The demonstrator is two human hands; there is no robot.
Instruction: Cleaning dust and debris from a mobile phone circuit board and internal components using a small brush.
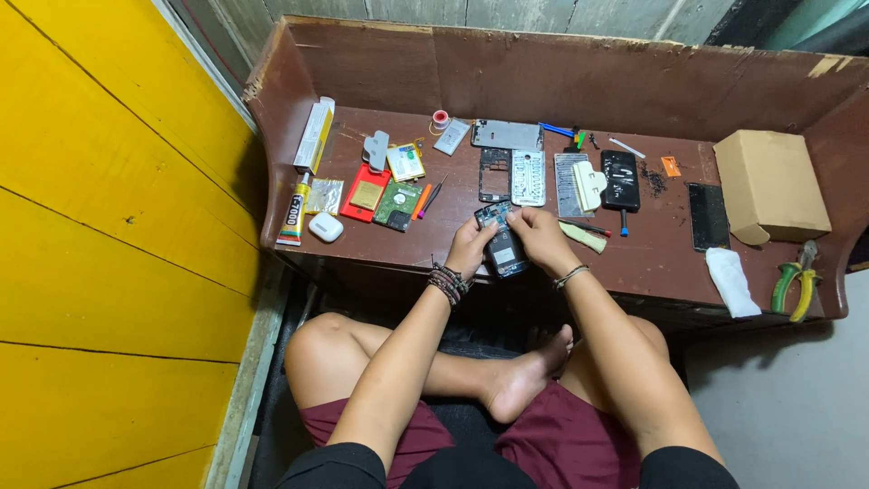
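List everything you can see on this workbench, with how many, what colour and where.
opened phone: 1, dark, front edge, held in both hands
phone frames: 2, black and white, centre
black phone: 1, centre right
cardboard box: 1, tan, right
pliers: 1, green and yellow handles, far right
white cloth: 1, front right
glue tube: 1, left
red case: 1, left
left hand: 1, on phone
right hand: 1, on phone
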